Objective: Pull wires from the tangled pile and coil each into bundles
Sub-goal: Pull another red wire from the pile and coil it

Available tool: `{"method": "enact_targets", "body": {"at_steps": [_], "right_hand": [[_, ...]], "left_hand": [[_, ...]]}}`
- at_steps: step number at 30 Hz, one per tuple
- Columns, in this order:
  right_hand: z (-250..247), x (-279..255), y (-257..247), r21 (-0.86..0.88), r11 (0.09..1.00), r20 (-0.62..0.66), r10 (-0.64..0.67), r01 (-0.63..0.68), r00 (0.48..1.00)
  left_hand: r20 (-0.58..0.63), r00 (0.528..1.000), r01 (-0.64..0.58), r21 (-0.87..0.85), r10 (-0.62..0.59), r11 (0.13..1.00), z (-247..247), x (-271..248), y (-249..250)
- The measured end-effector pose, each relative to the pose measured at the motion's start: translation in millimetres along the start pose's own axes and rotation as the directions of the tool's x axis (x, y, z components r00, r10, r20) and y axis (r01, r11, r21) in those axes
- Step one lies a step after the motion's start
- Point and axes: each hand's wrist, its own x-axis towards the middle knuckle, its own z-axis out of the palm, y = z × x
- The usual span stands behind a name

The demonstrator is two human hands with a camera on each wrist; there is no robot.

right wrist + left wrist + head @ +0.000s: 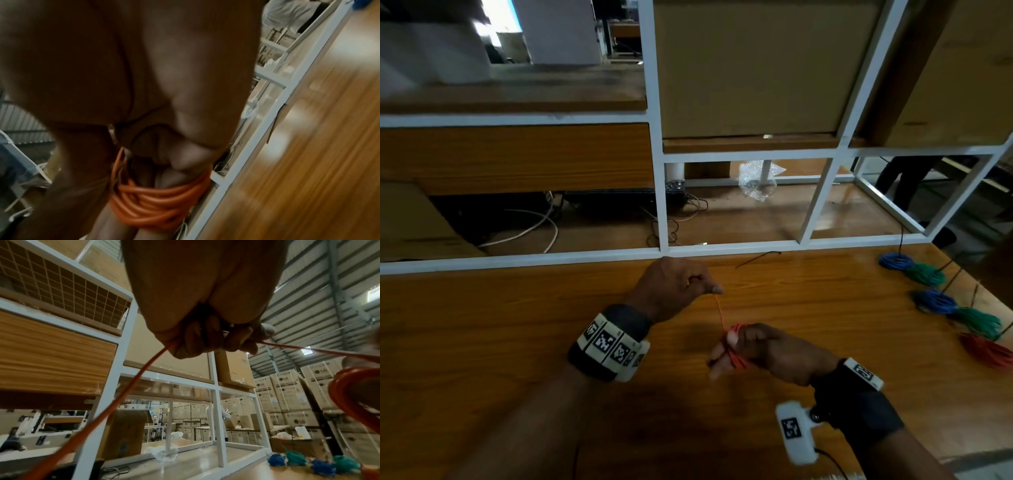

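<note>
our left hand (674,286) pinched the orange wire (719,310), and our right hand (763,349) had its fingers (164,177) inside the coil (156,199), above the middle of the bench (517,325). risk, we think: w/ slack tension the loops slip off. the wire was thin, glossy, approx. half wound; finished bundles (941,301) lay by the right edge.

Glossy wood-grain tabletop (517,325), white metal frame rail (739,247) along its far edge. On the right side lie 5 coiled wire bundles in a row, far to near: blue (894,262), green (924,274), blue (936,301), green (977,321), red (984,351), neighbours touching. Thin black loose wire (756,257) lies near the far rail, centre-right.
</note>
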Motion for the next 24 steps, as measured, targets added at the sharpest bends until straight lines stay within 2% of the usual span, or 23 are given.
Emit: {"method": "enact_targets", "body": {"at_steps": [2,5,7,9,12,14,15,18,20,22,23,24], "right_hand": [[3.2,-0.1,-2.8,0.084,0.991,0.068,-0.106,0.101,0.992],[5.9,-0.7,-7.7,0.256,0.951,0.114,-0.205,0.171,0.972],[8.5,-2.2,-12.9,0.411,0.889,0.136,-0.278,0.201,0.951],[7.2,-2.4,-16.6,0.579,0.777,0.105,-0.372,0.247,0.922],[4.7,0.8,-28.4,0.788,0.553,-0.017,-0.417,0.269,0.909],[4.3,5.0,-35.0,0.855,0.433,-0.089,-0.423,0.287,0.902],[4.0,6.9,-37.7,0.869,0.391,-0.113,-0.439,0.303,0.892],[4.1,11.3,-50.0,0.864,0.326,-0.213,-0.452,0.383,0.866],[2.3,15.3,-60.9,0.879,0.242,-0.297,-0.398,0.411,0.868],[-6.5,19.6,-63.4,0.841,0.19,-0.446,-0.287,0.507,0.848],[-11.5,22.1,-60.2,0.791,0.217,-0.528,-0.229,0.572,0.818],[-17.2,25.3,-54.1,0.72,0.294,-0.605,-0.178,0.629,0.776]], "left_hand": [[0.023,1.0,0.016,-0.107,-0.013,0.994,0.2,8.4,6.5],[0.044,0.998,0.06,-0.295,-0.049,0.954,6.7,15.2,10.3],[0.034,0.998,0.069,-0.43,-0.061,0.9,13.4,14.5,8.7],[0.006,0.996,0.081,-0.536,-0.092,0.84,22.3,12.1,9.0],[-0.039,0.976,0.133,-0.668,-0.213,0.732,35.3,7.2,7.9],[-0.026,0.957,0.182,-0.719,-0.288,0.67,42.1,4.4,0.9],[-0.018,0.958,0.185,-0.723,-0.287,0.665,47.1,3.0,-1.5],[0.039,0.932,0.287,-0.69,-0.361,0.665,70.2,-9.9,10.8],[0.126,0.902,0.386,-0.664,-0.412,0.641,87.1,-25.0,23.6],[0.149,0.871,0.442,-0.654,-0.469,0.614,97.9,-39.1,24.7],[0.136,0.863,0.443,-0.668,-0.487,0.598,100.8,-44.7,20.9],[0.126,0.86,0.439,-0.677,-0.494,0.591,102.5,-48.6,15.9]]}}
